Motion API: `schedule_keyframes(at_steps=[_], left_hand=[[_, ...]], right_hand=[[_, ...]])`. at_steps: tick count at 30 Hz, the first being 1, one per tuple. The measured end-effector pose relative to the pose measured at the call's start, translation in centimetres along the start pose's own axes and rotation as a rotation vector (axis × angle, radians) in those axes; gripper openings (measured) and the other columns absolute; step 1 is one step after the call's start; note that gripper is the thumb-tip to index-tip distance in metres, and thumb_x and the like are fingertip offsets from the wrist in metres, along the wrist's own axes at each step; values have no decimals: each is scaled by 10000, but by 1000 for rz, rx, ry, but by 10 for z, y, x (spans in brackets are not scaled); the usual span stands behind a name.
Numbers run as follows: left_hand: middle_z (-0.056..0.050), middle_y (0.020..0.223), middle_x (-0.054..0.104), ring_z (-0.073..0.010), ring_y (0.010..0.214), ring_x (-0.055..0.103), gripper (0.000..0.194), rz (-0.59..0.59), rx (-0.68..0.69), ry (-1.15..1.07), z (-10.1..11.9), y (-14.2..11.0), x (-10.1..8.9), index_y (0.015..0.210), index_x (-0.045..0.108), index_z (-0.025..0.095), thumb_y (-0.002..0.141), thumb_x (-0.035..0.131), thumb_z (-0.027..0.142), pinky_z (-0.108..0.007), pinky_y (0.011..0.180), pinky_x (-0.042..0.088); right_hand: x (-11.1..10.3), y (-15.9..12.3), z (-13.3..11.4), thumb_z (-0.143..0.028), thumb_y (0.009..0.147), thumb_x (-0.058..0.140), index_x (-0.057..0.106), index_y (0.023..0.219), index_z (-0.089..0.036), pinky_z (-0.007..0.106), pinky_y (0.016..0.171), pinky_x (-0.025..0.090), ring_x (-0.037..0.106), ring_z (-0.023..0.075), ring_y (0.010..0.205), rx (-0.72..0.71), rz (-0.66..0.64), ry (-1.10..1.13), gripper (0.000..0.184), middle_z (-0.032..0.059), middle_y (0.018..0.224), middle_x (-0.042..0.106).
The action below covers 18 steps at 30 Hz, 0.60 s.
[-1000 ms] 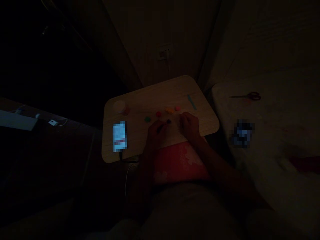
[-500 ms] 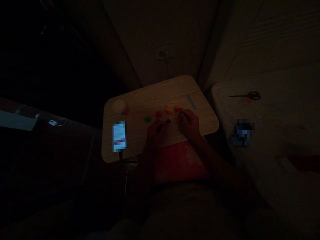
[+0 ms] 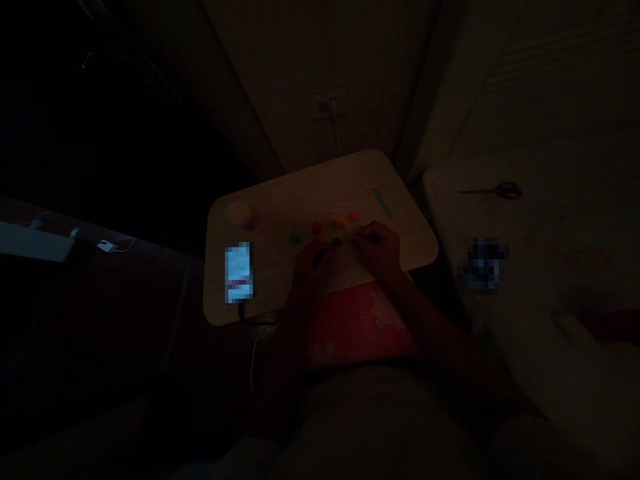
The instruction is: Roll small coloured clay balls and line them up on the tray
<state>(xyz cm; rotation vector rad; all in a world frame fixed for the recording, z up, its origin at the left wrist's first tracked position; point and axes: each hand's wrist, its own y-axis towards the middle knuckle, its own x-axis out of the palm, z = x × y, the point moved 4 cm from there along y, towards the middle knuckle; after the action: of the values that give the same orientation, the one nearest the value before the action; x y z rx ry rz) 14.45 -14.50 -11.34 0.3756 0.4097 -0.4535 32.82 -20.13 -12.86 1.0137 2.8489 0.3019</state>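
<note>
The scene is very dim. My left hand [image 3: 311, 261] is closed with curled fingers at the near side of the small table, its fingertips beside a small dark lump [image 3: 337, 242]. To the right of that lump, my right hand [image 3: 381, 248] has its thumb and fingers pinched together; anything between them is too dark to make out. Just beyond the hands lie small soft-looking lumps in a loose row: green [image 3: 295, 238], red [image 3: 317, 227], orange [image 3: 339, 219] and pink [image 3: 355, 215]. A flat teal stick [image 3: 383, 203] rests farther right.
A lit phone [image 3: 239, 273] lies at the table's left, with a pale round tub or lid [image 3: 239, 213] behind it. Scissors [image 3: 493, 191] and a blurred dark object [image 3: 483, 265] are on the surface at right. A wall socket [image 3: 328, 103] with a cord is behind the table.
My right hand has drawn back from the pink lump toward me and the dark lump, leaving the pink lump uncovered. My left hand has hardly moved. The picture is darker.
</note>
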Motion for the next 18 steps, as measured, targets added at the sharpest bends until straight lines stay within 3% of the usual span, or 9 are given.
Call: schedule_keyframes(at_steps=[9,14,18], left_hand=[[-38,875,703,-185,838,642,174,7,13,-4,3,0,0,875,719,184,959,621,301,-317,816,504],[-41,895,716,-189,871,651,186,-2,8,-6,4,0,-1,888,723,188,964,620,322,-317,845,509],[-41,890,714,-188,860,654,186,12,17,-5,3,0,0,875,727,186,962,623,314,-315,836,508]], right_hand=[[1,-3,-7,-404,979,560,680,699,-199,262,486,388,516,131,498,27,-92,8,367,-10,566,580],[-1,1,-1,-365,949,597,787,889,-203,287,619,491,623,166,642,-58,-58,-58,257,26,718,697],[1,3,5,-372,959,578,788,1085,-227,315,653,541,655,183,700,-52,-43,-2,284,55,858,746]])
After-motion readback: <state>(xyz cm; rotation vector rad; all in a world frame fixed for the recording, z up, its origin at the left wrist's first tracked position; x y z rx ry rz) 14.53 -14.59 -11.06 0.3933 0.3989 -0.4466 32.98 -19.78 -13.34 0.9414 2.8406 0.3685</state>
